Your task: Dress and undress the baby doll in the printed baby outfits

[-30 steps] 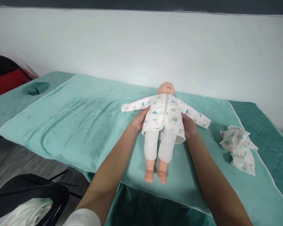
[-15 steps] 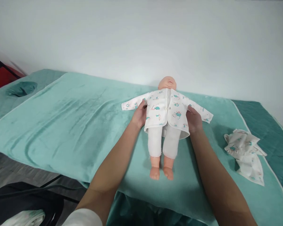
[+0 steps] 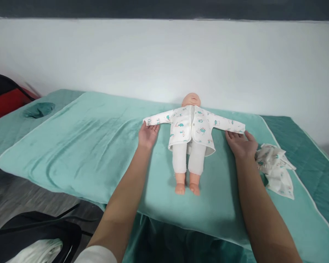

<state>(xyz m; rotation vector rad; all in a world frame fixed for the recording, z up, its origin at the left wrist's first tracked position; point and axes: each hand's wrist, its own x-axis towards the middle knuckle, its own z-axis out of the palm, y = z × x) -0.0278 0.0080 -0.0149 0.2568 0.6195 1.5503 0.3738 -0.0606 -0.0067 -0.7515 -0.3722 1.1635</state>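
A baby doll (image 3: 192,99) lies on its back, feet toward me, on the green bed cover (image 3: 98,146). It wears a white printed jacket (image 3: 181,128), whose front edges lie side by side over the chest. Both sleeves stretch out sideways, and no doll hands show at the cuffs. My left hand (image 3: 148,135), palm up with fingers extended, is under the end of the sleeve on the left. Under the other sleeve's end is my right hand (image 3: 241,143), also palm up, its fingers spread and thumb beside the cuff.
A crumpled printed garment (image 3: 275,170) lies right of my right hand. The bed has a face hole (image 3: 39,110) at its left end. A white wall (image 3: 164,58) runs behind it. A black chair (image 3: 35,233) with cloth on it stands at lower left.
My hands have moved outward from the jacket's sides to the sleeve ends, turning palm up. The sleeves are straighter and more level. The camera view has tilted up slightly.
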